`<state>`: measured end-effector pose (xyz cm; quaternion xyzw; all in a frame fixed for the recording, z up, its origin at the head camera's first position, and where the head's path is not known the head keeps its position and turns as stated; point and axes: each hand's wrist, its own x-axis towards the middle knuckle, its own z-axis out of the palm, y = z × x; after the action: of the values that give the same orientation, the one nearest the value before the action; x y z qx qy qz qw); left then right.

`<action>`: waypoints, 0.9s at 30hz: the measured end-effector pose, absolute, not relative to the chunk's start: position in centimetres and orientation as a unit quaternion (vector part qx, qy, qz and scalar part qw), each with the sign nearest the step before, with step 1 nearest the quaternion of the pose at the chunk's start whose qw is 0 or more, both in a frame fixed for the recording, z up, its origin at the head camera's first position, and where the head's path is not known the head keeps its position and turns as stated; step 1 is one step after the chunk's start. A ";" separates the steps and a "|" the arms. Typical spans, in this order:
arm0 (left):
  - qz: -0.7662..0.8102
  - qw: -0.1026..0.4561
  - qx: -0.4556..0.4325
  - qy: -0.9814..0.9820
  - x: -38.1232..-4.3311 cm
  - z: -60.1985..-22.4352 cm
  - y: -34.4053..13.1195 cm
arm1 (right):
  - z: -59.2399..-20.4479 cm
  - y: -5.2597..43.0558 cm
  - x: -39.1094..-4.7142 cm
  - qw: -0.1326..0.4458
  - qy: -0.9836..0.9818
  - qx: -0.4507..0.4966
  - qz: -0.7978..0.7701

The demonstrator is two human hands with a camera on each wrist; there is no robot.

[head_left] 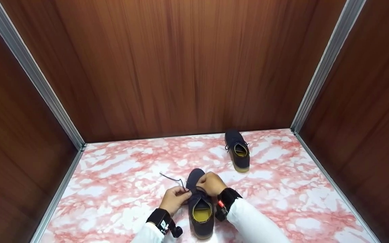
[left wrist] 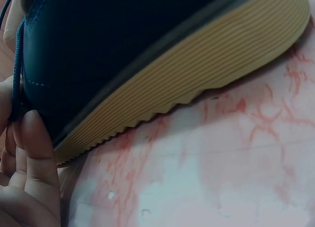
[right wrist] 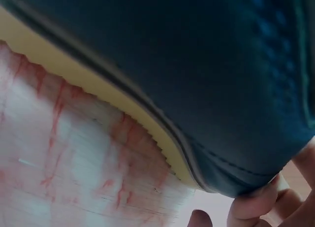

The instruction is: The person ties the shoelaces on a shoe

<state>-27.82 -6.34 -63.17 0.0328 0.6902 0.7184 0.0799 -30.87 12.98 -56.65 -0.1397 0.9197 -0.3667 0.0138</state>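
Upright on its ridged tan sole (left wrist: 197, 69), at the near middle of the pink-and-white marbled desk (head_left: 120, 189): a dark navy low-cut shoe (head_left: 201, 205) with a yellow lining (head_left: 202, 214), toe pointing away. Pinched between thumb and fingers of the left hand (head_left: 174, 199): a thin dark lace (head_left: 171, 177), loose end trailing leftward over the desk. Curled against the right side of the shoe's front: the right hand (head_left: 213, 184), its grip on any lace impossible to tell, with fingertips partly hidden. Hands close but apart, partly covering the lacing. Either side of the shoe's rear part: black wrist straps (head_left: 230, 197) with small black devices, and behind them white sleeves (head_left: 255, 221). Farther off to the right, near the back panel: a matching dark shoe (head_left: 236, 145), toe also away, well apart from both hands. Around the desk: brown wood-grain panels (head_left: 187, 67) with grey metal corner posts (head_left: 326, 67).
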 end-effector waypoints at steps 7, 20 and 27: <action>0.713 0.079 0.038 0.695 -27.8 -63.2 -6.4 | -56.8 12.8 -30.8 0.006 0.916 -0.140 -0.376; 0.709 0.075 0.041 0.700 -27.9 -62.9 -6.4 | -57.0 13.2 -31.4 0.014 0.918 -0.113 -0.381; 0.700 0.078 0.046 0.708 -28.0 -62.6 -6.7 | -56.3 14.2 -32.0 0.053 0.889 -0.062 -0.451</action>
<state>-27.96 -6.72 -62.58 0.0462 0.7082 0.7001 0.0784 -31.97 14.23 -56.28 -0.0621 0.8887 -0.4512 0.0533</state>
